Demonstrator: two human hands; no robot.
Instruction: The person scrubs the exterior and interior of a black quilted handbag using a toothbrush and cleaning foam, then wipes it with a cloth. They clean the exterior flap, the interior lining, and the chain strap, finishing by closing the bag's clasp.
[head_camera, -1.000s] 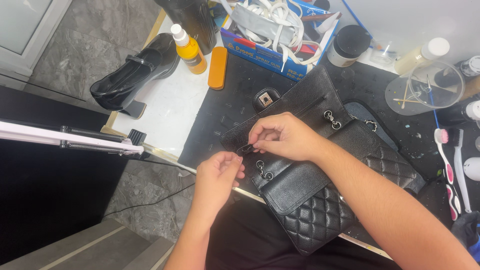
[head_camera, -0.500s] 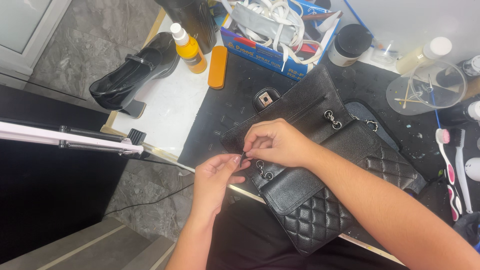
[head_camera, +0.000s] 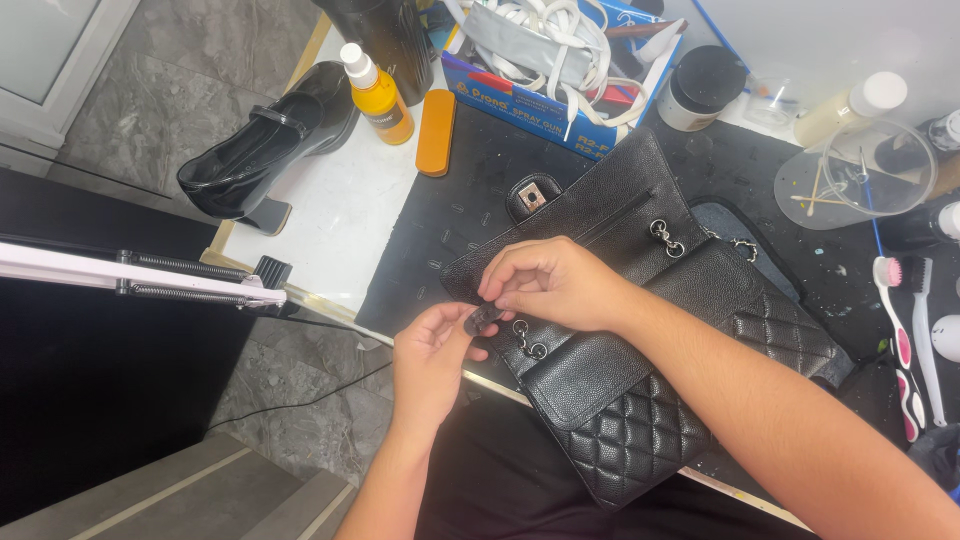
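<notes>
**Quilted black handbag, flap open, both hands at its left edge**

Quilted black handbag (head_camera: 650, 440) lies open on the dark work mat (head_camera: 470, 210), its lower end hanging over the near edge of the bench toward the person's lap. The grained flap (head_camera: 590, 215) is folded back and lies flat, showing a slit pocket and a small metal clasp plate (head_camera: 532, 198). Metal eyelets with chain links (head_camera: 664, 236) sit on the inner panel.

At the flap's left corner, the left hand (head_camera: 432, 355) pinches a small dark piece (head_camera: 484, 318) between thumb and fingertips, closed on it. What that piece is cannot be made out. The right hand (head_camera: 555, 283) reaches across from the right, its fingers curled together and its fingertips meeting the same small piece from above, just touching the left hand.

Beyond the mat's left side, a white board (head_camera: 340, 220) carries a glossy black heeled shoe (head_camera: 265, 145), an orange spray bottle (head_camera: 376, 90) with a white cap and, beside it, a flat orange brush (head_camera: 436, 132). Behind the bag stands a blue cardboard box (head_camera: 540, 95) stuffed with white cords. A dark-lidded jar (head_camera: 702, 88) is to its right. Further right sit a clear plastic cup (head_camera: 860, 180) holding cotton swabs and, near the edge, pink and white toothbrushes (head_camera: 905, 340). A white lamp arm (head_camera: 130, 275) with springs crosses the left of the view.
</notes>
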